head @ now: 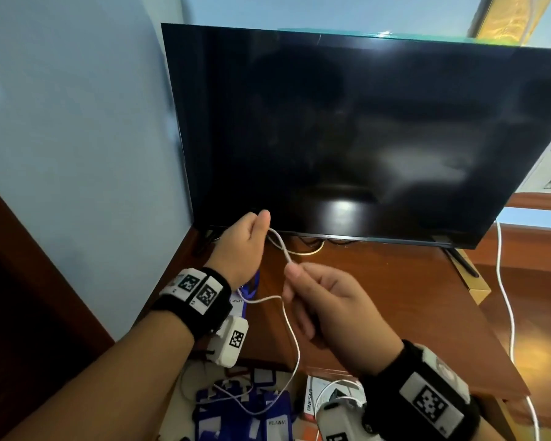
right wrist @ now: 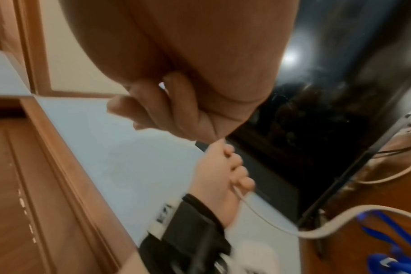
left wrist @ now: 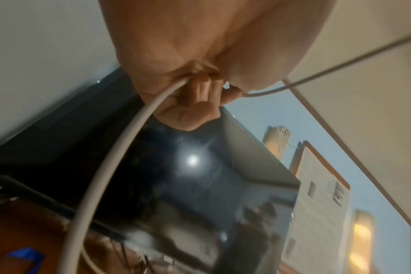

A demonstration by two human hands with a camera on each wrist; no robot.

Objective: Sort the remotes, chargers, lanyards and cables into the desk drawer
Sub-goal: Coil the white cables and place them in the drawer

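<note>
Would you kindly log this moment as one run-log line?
left hand: grips white cable | right hand: pinches same cable | drawer: open, blue lanyards inside

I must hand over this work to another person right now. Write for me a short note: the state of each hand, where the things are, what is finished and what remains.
Left hand: grips the white cable in a fist, raised in front of the TV.
Right hand: pinches the same cable a little further along; the rest hangs in a loop down toward the drawer.
Things: blue lanyards with badges already lie in the open drawer below; one more blue lanyard lies on the desk under the left wrist.
Done: some lanyards are in.
Left: gather the cable, put it in, then the lanyard on the desk. No remotes or chargers are clearly visible.
</note>
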